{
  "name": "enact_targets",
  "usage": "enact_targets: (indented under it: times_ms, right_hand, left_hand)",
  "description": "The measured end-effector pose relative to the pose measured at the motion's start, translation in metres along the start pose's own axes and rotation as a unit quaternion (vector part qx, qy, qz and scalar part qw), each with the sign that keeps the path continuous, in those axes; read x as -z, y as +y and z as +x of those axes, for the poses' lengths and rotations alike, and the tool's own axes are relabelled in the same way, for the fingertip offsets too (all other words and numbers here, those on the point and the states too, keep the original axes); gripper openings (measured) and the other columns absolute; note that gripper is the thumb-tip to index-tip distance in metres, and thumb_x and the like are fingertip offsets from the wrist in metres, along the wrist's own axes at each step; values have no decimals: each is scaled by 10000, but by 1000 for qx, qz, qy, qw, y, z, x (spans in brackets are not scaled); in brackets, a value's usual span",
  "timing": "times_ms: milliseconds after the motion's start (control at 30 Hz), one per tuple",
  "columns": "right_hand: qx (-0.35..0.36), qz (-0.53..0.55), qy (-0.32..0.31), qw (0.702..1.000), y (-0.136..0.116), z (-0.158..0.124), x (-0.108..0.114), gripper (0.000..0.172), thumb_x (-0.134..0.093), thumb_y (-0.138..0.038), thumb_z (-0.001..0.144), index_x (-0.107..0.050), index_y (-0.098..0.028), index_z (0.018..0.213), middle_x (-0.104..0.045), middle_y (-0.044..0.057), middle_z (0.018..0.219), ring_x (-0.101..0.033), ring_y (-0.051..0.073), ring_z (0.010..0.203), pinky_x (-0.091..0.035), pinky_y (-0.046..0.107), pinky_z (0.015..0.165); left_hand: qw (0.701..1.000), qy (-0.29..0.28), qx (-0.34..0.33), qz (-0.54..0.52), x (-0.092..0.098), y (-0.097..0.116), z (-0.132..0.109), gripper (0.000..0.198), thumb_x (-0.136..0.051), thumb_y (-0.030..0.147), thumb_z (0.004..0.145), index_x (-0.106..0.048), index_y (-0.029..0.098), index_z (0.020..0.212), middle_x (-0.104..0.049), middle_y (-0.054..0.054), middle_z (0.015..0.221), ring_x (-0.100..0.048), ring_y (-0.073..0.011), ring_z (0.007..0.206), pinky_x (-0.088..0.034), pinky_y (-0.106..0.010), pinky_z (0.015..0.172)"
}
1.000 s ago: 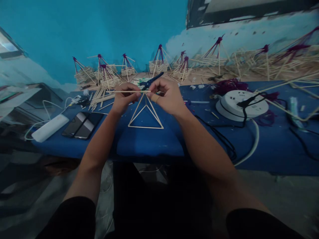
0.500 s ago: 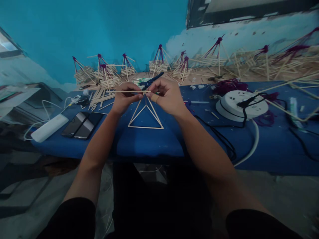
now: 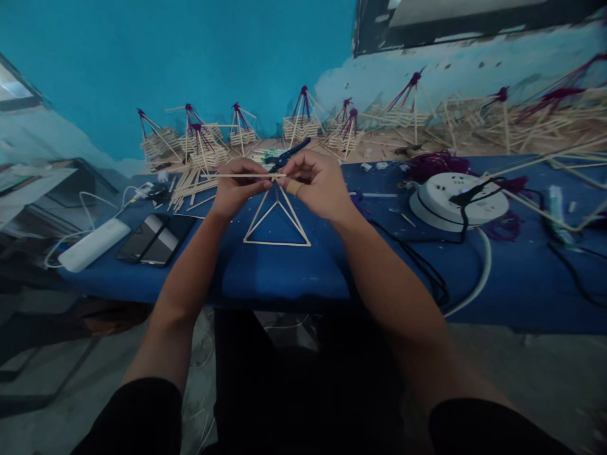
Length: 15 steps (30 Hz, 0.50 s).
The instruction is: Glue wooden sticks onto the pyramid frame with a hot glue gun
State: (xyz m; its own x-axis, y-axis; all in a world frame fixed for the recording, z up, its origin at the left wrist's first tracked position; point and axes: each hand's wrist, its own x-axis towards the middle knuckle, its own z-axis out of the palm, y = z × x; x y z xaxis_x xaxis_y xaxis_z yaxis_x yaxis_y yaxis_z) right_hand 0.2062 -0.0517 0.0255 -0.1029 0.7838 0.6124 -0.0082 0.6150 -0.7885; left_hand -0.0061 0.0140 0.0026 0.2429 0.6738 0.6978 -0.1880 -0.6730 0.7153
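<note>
A pyramid frame of thin wooden sticks (image 3: 277, 222) stands on the blue table (image 3: 284, 272) in front of me. My left hand (image 3: 237, 188) and my right hand (image 3: 318, 184) meet at its top, fingers pinched together there. A loose wooden stick (image 3: 222, 175) lies level across my left fingers, pointing left, and reaches my right fingertips. My right forefinger has a tan band around it.
Several finished stick pyramids with purple thread tops (image 3: 301, 120) line the back. A stick pile (image 3: 190, 183), blue pliers (image 3: 287, 155), two phones (image 3: 156, 237), a white power bank (image 3: 92, 243) and a round white socket reel (image 3: 458, 199) with cables lie around.
</note>
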Motion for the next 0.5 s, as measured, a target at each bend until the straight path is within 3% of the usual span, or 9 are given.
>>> enact_targets:
  times_ms: [500]
  right_hand:
    - [-2,-10,2,1000,5,0,0,543,-995,-659,746,-714,-207,852,-724,11,840,-699,160,774,-610,342,761]
  left_hand:
    - [1000,4,-8,3,0,-3,-1,434,-1115,524,635,-854,265,865,-799,27,764,-732,-95,658,-565,-203,594]
